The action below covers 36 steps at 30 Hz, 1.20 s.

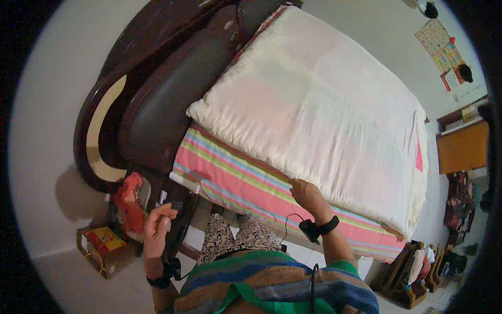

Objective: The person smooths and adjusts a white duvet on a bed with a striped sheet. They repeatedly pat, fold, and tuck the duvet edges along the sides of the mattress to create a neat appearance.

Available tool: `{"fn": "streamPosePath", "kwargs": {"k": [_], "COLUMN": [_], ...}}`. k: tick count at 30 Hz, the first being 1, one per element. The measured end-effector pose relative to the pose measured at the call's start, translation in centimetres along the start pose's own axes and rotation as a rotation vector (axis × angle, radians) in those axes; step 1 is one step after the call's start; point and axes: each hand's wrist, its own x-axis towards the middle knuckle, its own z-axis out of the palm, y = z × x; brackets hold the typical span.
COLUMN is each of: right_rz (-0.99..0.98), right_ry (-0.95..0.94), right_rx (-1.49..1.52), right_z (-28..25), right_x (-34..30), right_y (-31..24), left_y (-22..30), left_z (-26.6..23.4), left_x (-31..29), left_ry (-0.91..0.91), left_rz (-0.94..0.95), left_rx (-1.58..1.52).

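Observation:
A thick white quilt with faint pink and green patches is spread over the bed. Its near edge lies on a striped bedsheet in pink, green, blue and yellow. My right hand is at this near edge, its fingers closed on the quilt's border; the fingertips are partly hidden. My left hand is raised beside the bed's left corner, near a dark bedside stand. Its fingers are loosely bent with the thumb apart, and I see nothing in them.
A dark padded headboard borders the bed's left side. A white roll-shaped thing lies at the near-left corner. Left of me are a red bag and a cardboard box. A wooden rack with cloths stands at the lower right.

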Motion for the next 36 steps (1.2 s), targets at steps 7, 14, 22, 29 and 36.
{"fn": "streamPosePath", "kwargs": {"k": [7,14,22,29,36], "right_rz": [0.085,0.134,0.222,0.365,0.267], "right_ry": [0.026,0.049,-0.089,0.086,0.185], "right_rx": [-0.011,0.055,-0.196,-0.009,-0.163], "right_z": [-0.6,-0.1,6.3,11.7,17.6], "right_x": [-1.0,-0.9,1.6,4.8,10.6], "right_y": [1.4,2.1,6.5,8.9,11.8], "left_y": [1.4,-0.5,-10.0,-21.7,-29.6], "left_z": [2.0,2.3,5.4,11.5,15.5], "left_x": [3.2,7.3,19.0,27.9,31.8], "left_ry": [-0.070,-0.167,-0.300,-0.431,-0.358], "left_rz": [0.005,0.027,0.034,-0.063,-0.563], "left_rx": [0.119,0.119,0.399,0.340,-0.221]}}
